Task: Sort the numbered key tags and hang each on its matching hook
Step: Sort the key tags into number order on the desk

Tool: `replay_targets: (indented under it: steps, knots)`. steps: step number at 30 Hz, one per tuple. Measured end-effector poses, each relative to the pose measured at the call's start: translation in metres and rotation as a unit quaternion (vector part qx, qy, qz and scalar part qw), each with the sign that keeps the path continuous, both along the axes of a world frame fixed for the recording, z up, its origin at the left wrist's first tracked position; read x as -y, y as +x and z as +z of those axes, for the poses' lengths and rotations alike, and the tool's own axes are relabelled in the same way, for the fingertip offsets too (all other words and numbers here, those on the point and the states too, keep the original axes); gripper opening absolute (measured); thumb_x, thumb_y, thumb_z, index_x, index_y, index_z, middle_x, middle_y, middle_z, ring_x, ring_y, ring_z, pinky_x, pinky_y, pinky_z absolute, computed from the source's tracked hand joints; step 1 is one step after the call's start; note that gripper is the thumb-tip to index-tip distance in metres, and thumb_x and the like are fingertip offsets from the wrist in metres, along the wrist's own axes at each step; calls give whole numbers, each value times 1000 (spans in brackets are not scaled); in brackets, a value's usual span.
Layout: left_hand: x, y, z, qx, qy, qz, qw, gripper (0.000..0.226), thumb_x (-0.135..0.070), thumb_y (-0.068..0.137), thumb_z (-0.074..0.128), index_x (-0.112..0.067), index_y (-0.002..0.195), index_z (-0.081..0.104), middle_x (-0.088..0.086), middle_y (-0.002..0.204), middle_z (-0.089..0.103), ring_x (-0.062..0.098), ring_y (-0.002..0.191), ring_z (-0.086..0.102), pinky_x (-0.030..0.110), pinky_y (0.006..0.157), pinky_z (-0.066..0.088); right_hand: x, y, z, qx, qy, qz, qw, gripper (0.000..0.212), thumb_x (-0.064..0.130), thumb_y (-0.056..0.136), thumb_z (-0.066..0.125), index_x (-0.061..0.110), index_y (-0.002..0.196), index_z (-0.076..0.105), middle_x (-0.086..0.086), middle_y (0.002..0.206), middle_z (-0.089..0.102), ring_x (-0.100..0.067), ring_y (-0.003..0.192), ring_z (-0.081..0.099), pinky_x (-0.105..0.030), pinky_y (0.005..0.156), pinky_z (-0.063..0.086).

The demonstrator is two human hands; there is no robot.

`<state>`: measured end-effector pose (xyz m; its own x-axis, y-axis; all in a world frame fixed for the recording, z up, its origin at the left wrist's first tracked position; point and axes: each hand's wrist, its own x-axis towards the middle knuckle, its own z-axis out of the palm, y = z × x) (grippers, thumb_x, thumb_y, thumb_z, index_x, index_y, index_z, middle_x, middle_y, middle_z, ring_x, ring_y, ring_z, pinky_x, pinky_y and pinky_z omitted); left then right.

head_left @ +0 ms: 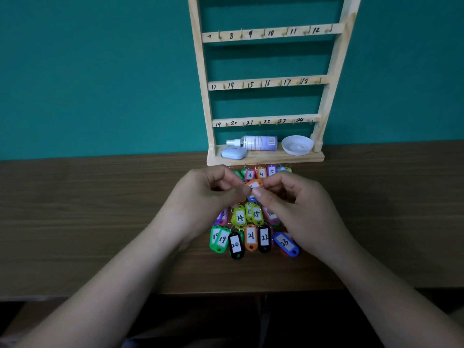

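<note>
The left hand (213,189) and right hand (288,199) pinch an orange tag (254,185) in their fingers (259,192) above tags (251,236) rowed on the counter (100,209). At 12 o'clock, the rack's (199,59) visible hooks (220,35) are bare, so all the hanging remains.

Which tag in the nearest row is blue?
The tag marked 23, at that row's right end beside the right hand; the others readable there are green, black or orange.

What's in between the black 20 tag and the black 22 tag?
The orange tag marked 21 lies between the black 20 tag and the black 22 tag. The head view shows it.
</note>
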<state>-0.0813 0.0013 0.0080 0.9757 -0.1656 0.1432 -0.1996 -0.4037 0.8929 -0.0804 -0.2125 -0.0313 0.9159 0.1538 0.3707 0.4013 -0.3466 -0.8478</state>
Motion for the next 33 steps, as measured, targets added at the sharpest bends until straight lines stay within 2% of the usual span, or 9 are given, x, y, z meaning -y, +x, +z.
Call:
replay_targets:
  steps: [5,8,10,12,17,22,25,28,33]
  knots:
    - [-5,-1,1,-31,26,-27,999,13,-36,88,84,-24,90,80,5,83,78,33,84,74,51,89,58,3,1,1,-15,28,11,999,4,31,100,76,34,99,77,13,96,77,-7,93,73,-20,76,56]
    - [-19,6,5,-38,47,-29,998,14,-39,89,82,-26,92,81,2,88,79,22,83,75,38,83,55,4,1,1,-24,35,8,999,7,30,101,75,36,96,77,7,93,77,-13,86,76,-28,74,61]
    - [-33,13,8,-34,70,-10,997,11,-40,89,81,-30,93,80,2,87,79,10,75,69,31,76,51,5,1,1,-22,35,6,999,9,28,101,75,35,96,77,8,92,78,-11,85,76,-22,72,59]
    - [-48,20,8,-27,94,14,995,7,-38,89,83,-33,92,80,-1,87,78,8,74,69,31,76,51,5,1,1,-21,27,2,999,9,26,100,76,34,97,78,10,93,78,-9,87,76,-18,73,57]
    - [-81,32,4,-52,240,46,968,9,-38,85,85,-35,90,79,-17,87,78,0,84,70,26,80,50,5,1,2,-21,7,-7,1000,8,26,100,75,33,100,79,13,94,78,-5,90,74,-15,75,54]
    - [-94,38,-5,-72,356,77,929,24,-47,78,89,-33,90,75,-15,79,75,2,84,66,24,71,49,3,1,2,-17,-11,-18,1000,11,26,100,75,35,101,79,16,95,77,-3,92,73,-15,74,54]
    - [-93,39,-12,-77,374,75,921,25,-50,79,86,-32,91,73,-16,73,75,1,81,67,24,72,50,3,2,2,-12,-19,-24,999,12,25,101,74,35,103,79,18,96,76,-3,93,72,-20,77,54]
    - [-89,42,-14,-65,399,81,911,21,-47,84,83,-30,92,72,-13,78,74,0,81,65,20,66,46,4,3,2,-14,-20,-29,999,13,25,100,74,37,102,79,18,97,76,-2,95,71,-26,79,56]
    - [-86,44,-12,-78,388,69,916,19,-43,86,85,-30,92,73,-10,82,76,3,81,67,21,66,46,4,4,1,-10,-22,-31,999,12,25,100,75,36,99,79,16,95,77,-3,92,71,-28,79,58]
